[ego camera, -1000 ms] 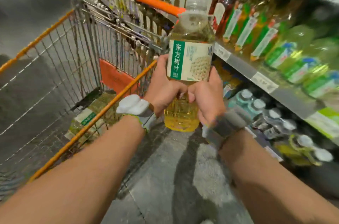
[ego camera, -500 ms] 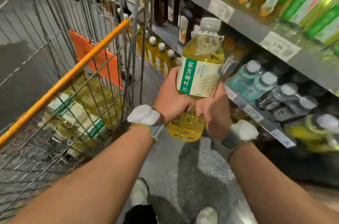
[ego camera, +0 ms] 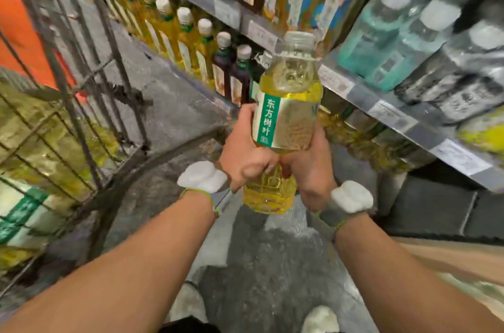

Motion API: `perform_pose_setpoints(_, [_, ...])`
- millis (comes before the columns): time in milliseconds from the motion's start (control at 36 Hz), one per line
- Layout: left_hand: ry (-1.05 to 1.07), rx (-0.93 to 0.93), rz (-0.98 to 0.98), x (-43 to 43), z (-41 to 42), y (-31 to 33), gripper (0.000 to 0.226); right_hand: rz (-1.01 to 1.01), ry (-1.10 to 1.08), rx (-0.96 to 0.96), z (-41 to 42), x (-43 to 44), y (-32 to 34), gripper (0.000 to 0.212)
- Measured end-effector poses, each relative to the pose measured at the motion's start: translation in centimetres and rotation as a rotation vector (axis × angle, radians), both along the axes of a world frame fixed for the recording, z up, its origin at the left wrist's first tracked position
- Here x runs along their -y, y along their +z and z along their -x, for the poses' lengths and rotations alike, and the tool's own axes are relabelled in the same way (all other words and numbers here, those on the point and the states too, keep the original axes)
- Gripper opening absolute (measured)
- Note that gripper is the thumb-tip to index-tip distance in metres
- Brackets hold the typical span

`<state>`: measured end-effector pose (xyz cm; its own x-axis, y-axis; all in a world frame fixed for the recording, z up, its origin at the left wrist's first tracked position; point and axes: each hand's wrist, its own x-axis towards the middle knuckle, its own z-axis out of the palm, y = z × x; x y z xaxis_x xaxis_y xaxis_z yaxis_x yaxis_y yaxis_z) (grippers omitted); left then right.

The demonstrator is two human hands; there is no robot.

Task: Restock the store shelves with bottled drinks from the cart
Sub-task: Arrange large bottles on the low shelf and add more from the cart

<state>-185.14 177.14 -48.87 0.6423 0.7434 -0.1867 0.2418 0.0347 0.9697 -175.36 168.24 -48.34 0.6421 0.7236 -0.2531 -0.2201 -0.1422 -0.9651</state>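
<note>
I hold one large bottle of yellow drink (ego camera: 286, 103) upright in front of me, white cap on top and a pale label with a green strip. My left hand (ego camera: 245, 150) wraps its lower left side and my right hand (ego camera: 308, 166) grips its lower right side. The wire cart (ego camera: 68, 103) stands at the left with several more bottles of the same yellow drink (ego camera: 49, 141) lying inside. Store shelves (ego camera: 381, 109) run along the right, the bottle level with the low shelf edge.
A row of yellow and dark bottles (ego camera: 185, 35) lines the low shelf behind the cart. Clear and bluish bottles (ego camera: 403, 32) fill the shelf at upper right. An orange panel (ego camera: 19, 41) hangs on the cart. Grey floor (ego camera: 259, 264) and my shoes lie below.
My view and both hands have dropped lower and closer to the bottom shelves, still holding the bottle. The cart has slid out to the left of the view.
</note>
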Motion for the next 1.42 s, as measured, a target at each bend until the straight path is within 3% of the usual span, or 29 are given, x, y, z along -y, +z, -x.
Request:
perform_pose_setpoints(222, [-0.072, 0.069, -0.019, 0.6, -2.0, -7.8, 0.066, 0.067, -0.024, 0.102, -1.1, 1.6, -7.1, 0.065])
perform_pose_setpoints(417, [-0.097, 0.079, 0.018, 0.2, -3.8, -14.9, 0.072, 0.036, -0.011, 0.133, -2.7, 1.7, -13.8, 0.041])
perform_pose_setpoints(556, [-0.128, 0.132, 0.066, 0.2, -5.4, -18.6, 0.066, 0.084, -0.034, 0.175, -4.2, 1.0, -17.6, 0.052])
perform_pose_setpoints(694, [-0.147, 0.149, 0.032, -1.4, -6.6, -19.1, 0.073, 0.049, 0.009, 0.126, -5.8, 0.0, -19.2, 0.057])
perform_pose_setpoints(833, [-0.178, 0.136, -0.048, -2.2, -8.3, -19.6, 0.077, 0.105, -0.075, 0.307, -7.3, -0.9, -20.0, 0.053])
perform_pose_setpoints(972, [-0.203, 0.158, -0.089, -2.3, -9.4, -20.2, 0.073, 0.212, -0.105, 0.301, -8.2, -1.3, -20.3, 0.078])
perform_pose_setpoints(1083, [-0.208, 0.189, -0.094, -2.6, -10.0, -20.3, 0.076, 0.185, -0.1, 0.315, -8.6, -1.4, -20.0, 0.086])
perform_pose_setpoints(1306, [-0.21, 0.216, -0.127, -2.6, -10.8, -19.6, 0.083, 0.159, -0.151, 0.406, -9.3, -1.1, -19.0, 0.076])
perform_pose_setpoints(1417, [-0.225, 0.206, -0.205, -2.0, -11.8, -19.3, 0.092, 0.135, -0.204, 0.563, -9.6, -0.2, -18.3, 0.065])
